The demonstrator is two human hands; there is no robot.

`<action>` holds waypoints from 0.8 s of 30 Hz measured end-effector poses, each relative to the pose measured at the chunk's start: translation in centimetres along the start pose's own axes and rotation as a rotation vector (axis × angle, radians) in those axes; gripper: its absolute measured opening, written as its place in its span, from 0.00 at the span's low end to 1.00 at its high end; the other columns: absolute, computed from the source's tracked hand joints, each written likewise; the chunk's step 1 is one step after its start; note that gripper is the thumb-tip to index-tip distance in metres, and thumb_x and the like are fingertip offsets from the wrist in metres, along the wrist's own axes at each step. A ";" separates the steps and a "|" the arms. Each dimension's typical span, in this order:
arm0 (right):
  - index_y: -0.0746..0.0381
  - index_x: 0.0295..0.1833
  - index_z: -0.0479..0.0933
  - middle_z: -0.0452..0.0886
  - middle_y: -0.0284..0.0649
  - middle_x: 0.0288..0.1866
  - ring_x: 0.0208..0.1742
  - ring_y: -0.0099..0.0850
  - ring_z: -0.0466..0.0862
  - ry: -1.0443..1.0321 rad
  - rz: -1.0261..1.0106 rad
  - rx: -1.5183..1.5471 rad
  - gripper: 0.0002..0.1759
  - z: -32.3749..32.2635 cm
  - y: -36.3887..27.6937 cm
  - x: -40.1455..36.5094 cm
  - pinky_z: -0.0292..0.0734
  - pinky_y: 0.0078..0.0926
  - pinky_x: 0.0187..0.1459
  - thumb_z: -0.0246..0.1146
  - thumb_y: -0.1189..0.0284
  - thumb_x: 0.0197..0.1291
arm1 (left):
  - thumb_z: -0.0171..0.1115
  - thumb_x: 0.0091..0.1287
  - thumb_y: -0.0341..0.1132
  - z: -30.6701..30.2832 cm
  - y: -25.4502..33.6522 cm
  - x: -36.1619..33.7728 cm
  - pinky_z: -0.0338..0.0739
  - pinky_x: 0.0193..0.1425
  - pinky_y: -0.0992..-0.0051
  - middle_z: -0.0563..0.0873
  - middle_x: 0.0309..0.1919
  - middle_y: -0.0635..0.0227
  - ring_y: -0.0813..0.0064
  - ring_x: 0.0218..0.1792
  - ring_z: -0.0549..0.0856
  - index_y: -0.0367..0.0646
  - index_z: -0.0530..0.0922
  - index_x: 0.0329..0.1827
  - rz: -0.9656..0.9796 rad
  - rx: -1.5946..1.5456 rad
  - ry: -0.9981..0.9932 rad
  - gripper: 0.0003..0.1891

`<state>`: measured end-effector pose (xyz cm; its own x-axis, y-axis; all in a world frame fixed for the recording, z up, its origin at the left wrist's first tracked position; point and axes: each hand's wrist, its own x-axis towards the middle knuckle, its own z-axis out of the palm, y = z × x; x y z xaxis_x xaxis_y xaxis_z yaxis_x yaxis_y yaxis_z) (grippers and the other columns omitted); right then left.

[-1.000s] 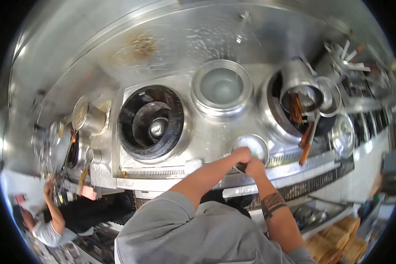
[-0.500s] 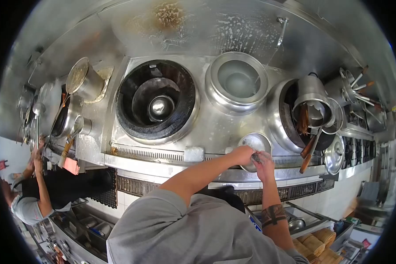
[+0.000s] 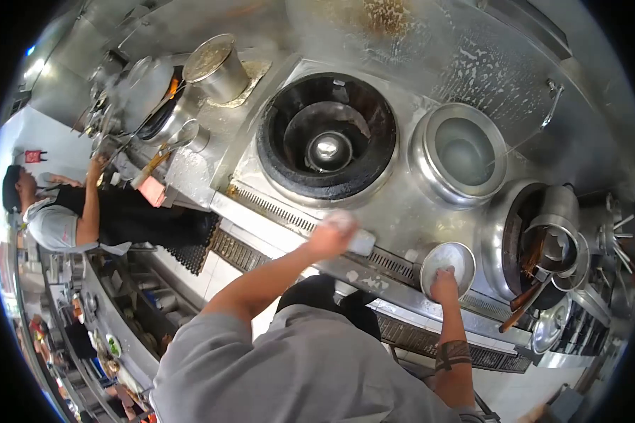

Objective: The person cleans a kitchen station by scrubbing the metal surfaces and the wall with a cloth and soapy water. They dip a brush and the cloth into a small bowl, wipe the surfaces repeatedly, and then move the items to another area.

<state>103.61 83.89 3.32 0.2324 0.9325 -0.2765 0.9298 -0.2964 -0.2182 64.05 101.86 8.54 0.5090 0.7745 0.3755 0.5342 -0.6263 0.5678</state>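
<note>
While a co-worker in a black apron stands well off to the left of the left hand, working at the far end of the same steel range, the person wearing the camera leans over the front of it with both arms out. Up past the left hand and off to its left there's a lidded pot, with a ladle lying near it. Straight beyond the left hand is a big open wok burner, black inside with a shiny cap in the middle, no wok on it.

The left hand is closed down over one end of a pale block, could be a sponge or soap, it's too blurry to call. The block sits on the front ledge of the range, just in front of that burner, and its free end pokes out toward the right hand.

Between the two hands and further back sits a round basin with cloudy water in it.

The right hand is at the near edge of a small steel bowl, fingers curled onto its rim. The bowl is tipped up a bit so you can see inside, and it rests on the ledge, near the block but not touching it. The forearm has a dark tattoo band.

Just right of the right hand is a second burner well with a steel jug in it and brown wooden handles sticking out toward the ledge.
</note>
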 end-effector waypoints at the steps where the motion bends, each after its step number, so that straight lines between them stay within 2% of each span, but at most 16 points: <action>1: 0.66 0.49 0.83 0.86 0.54 0.48 0.51 0.58 0.85 -0.047 -0.054 0.176 0.16 -0.9 1.1 0.2 0.82 0.50 0.56 0.69 0.76 0.53 | 0.68 0.69 0.36 -1.3 -3.1 -2.0 0.84 0.54 0.53 0.89 0.48 0.54 0.48 0.53 0.87 0.45 0.86 0.49 -0.224 0.076 -0.017 0.09; 2: 0.65 0.51 0.84 0.87 0.55 0.48 0.46 0.58 0.86 -0.089 -0.111 0.347 0.20 -2.0 2.2 0.4 0.83 0.48 0.56 0.72 0.74 0.50 | 0.69 0.68 0.35 -3.7 -6.0 -3.4 0.84 0.55 0.53 0.89 0.50 0.53 0.47 0.52 0.88 0.43 0.86 0.50 -0.419 0.124 -0.041 0.11; 4: 0.65 0.51 0.84 0.88 0.52 0.44 0.44 0.53 0.87 -0.045 -0.241 0.174 0.19 -4.9 5.0 -1.6 0.84 0.45 0.53 0.74 0.73 0.52 | 0.65 0.69 0.36 -8.4 -14.2 -6.4 0.84 0.51 0.50 0.90 0.49 0.50 0.44 0.45 0.90 0.41 0.86 0.51 -0.357 0.223 0.169 0.12; 5: 0.65 0.51 0.85 0.88 0.49 0.40 0.42 0.48 0.88 -0.028 -0.382 0.027 0.19 -6.4 5.0 -2.2 0.85 0.42 0.49 0.75 0.72 0.53 | 0.64 0.70 0.43 -10.4 -18.4 -8.8 0.83 0.56 0.50 0.89 0.52 0.46 0.45 0.49 0.89 0.39 0.87 0.50 -0.868 0.294 -0.047 0.17; 6: 0.65 0.51 0.85 0.88 0.49 0.40 0.42 0.48 0.88 -0.019 -0.361 -0.001 0.19 -8.6 3.2 -2.6 0.85 0.42 0.49 0.75 0.72 0.53 | 0.62 0.71 0.49 -12.3 -23.7 -10.9 0.83 0.54 0.47 0.88 0.52 0.43 0.43 0.48 0.90 0.39 0.84 0.61 -1.133 0.306 -0.176 0.24; 7: 0.63 0.48 0.84 0.88 0.44 0.39 0.42 0.41 0.87 0.047 0.224 0.504 0.14 -11.2 0.1 -3.4 0.83 0.37 0.46 0.73 0.72 0.58 | 0.60 0.74 0.48 -16.3 -22.2 -9.2 0.79 0.63 0.48 0.85 0.60 0.44 0.42 0.58 0.86 0.40 0.77 0.70 -1.328 0.304 -0.086 0.28; 8: 0.61 0.46 0.84 0.87 0.39 0.38 0.42 0.33 0.87 0.137 0.807 0.999 0.08 -13.0 -2.7 -2.9 0.82 0.32 0.44 0.71 0.72 0.63 | 0.59 0.76 0.48 -19.9 -21.5 -8.4 0.67 0.76 0.47 0.79 0.70 0.44 0.41 0.70 0.76 0.41 0.70 0.77 -1.271 0.278 -0.092 0.31; 10: 0.64 0.52 0.84 0.86 0.36 0.46 0.48 0.29 0.85 0.299 0.666 1.006 0.12 -13.9 -4.7 1.1 0.83 0.32 0.44 0.67 0.71 0.67 | 0.59 0.76 0.47 -17.8 -30.2 -15.1 0.68 0.73 0.43 0.79 0.70 0.46 0.40 0.67 0.78 0.40 0.72 0.75 -0.874 0.873 0.274 0.29; 11: 0.66 0.54 0.84 0.86 0.38 0.50 0.50 0.30 0.85 0.379 0.550 1.117 0.14 -14.1 -5.3 4.8 0.83 0.31 0.44 0.66 0.70 0.67 | 0.61 0.74 0.44 -17.9 -31.2 -15.3 0.63 0.76 0.42 0.75 0.73 0.47 0.40 0.71 0.73 0.40 0.71 0.76 -0.870 0.799 0.258 0.30; 12: 0.66 0.59 0.84 0.85 0.40 0.57 0.54 0.30 0.84 0.260 0.273 0.865 0.18 -16.3 -6.1 9.3 0.84 0.32 0.47 0.64 0.71 0.67 | 0.63 0.72 0.41 -19.0 -31.6 -15.1 0.57 0.79 0.42 0.71 0.76 0.49 0.40 0.74 0.68 0.40 0.69 0.77 -0.863 0.730 0.241 0.31; 13: 0.66 0.63 0.83 0.86 0.41 0.56 0.54 0.29 0.85 0.325 0.252 0.991 0.21 -19.7 -11.6 13.6 0.83 0.30 0.49 0.63 0.71 0.67 | 0.64 0.71 0.39 -19.7 -31.4 -14.3 0.58 0.78 0.43 0.71 0.75 0.49 0.41 0.73 0.68 0.40 0.69 0.77 -0.861 0.670 0.269 0.32; 15: 0.68 0.68 0.81 0.89 0.41 0.56 0.54 0.32 0.87 0.366 0.087 0.745 0.25 -24.6 -15.0 24.4 0.83 0.31 0.56 0.64 0.69 0.68 | 0.65 0.68 0.35 -20.2 -30.8 -12.3 0.58 0.78 0.43 0.72 0.72 0.50 0.41 0.71 0.70 0.40 0.68 0.77 -0.929 0.602 0.307 0.33; 16: 0.64 0.63 0.85 0.92 0.39 0.50 0.48 0.34 0.90 0.603 -0.103 0.491 0.19 -26.9 -17.2 30.0 0.82 0.34 0.50 0.63 0.73 0.69 | 0.63 0.68 0.34 -20.5 -30.7 -11.8 0.59 0.77 0.43 0.73 0.71 0.51 0.41 0.71 0.70 0.41 0.69 0.76 -0.948 0.589 0.294 0.32; 18: 0.64 0.67 0.82 0.86 0.50 0.64 0.65 0.50 0.85 1.004 -0.230 -0.100 0.21 -32.6 -20.1 39.5 0.77 0.43 0.67 0.61 0.67 0.73 | 0.63 0.66 0.33 -20.6 -31.0 -12.0 0.59 0.77 0.43 0.73 0.71 0.50 0.42 0.70 0.70 0.41 0.73 0.72 -0.939 0.551 0.303 0.29; 20: 0.62 0.74 0.77 0.80 0.45 0.75 0.77 0.43 0.76 1.260 -0.199 -0.101 0.25 -37.5 -24.8 44.9 0.69 0.38 0.76 0.57 0.71 0.73 | 0.63 0.65 0.33 -20.6 -31.8 -12.7 0.59 0.77 0.43 0.73 0.70 0.49 0.44 0.71 0.70 0.40 0.77 0.67 -0.889 0.580 0.240 0.25; 24: 0.70 0.77 0.70 0.70 0.59 0.80 0.84 0.50 0.65 1.547 -0.535 -0.264 0.30 -36.7 -26.9 56.8 0.56 0.47 0.84 0.58 0.74 0.71 | 0.63 0.65 0.33 -20.3 -31.5 -12.0 0.58 0.78 0.43 0.72 0.71 0.50 0.46 0.72 0.70 0.40 0.80 0.60 -0.917 0.622 0.261 0.19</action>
<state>102.24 152.42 27.88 -0.2137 0.2676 0.9395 0.9747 -0.0055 0.2233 27.38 114.08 1.01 -0.3635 0.9123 0.1884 0.9119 0.3072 0.2720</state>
